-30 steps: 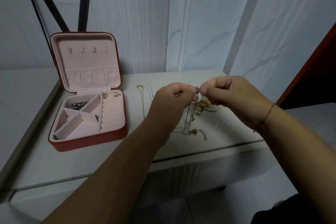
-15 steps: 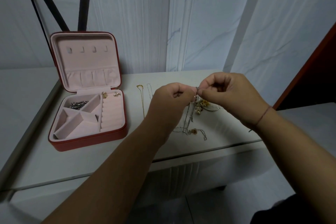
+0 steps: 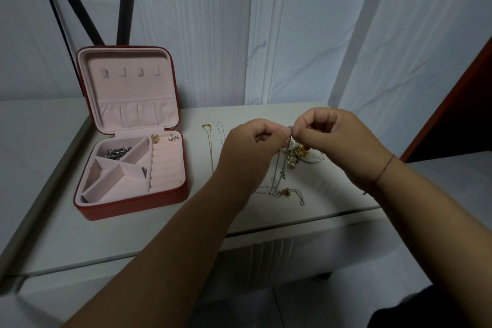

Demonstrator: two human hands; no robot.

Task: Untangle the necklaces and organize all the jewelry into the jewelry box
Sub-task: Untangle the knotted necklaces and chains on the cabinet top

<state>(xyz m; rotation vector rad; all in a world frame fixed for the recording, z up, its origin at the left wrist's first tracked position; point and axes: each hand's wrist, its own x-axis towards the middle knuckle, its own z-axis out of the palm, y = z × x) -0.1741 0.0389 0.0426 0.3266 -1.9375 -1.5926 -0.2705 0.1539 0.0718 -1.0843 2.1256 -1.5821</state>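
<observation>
Pinching a tangled silver chain between them, the left hand and right hand meet above a white table. The chain's lower part trails on the tabletop. An open red jewelry box sits well left.

Jewelry box: matt red leatherette shell, pink velvety lining. Necklaces: thin shiny metal chains. Table: smooth white.
</observation>
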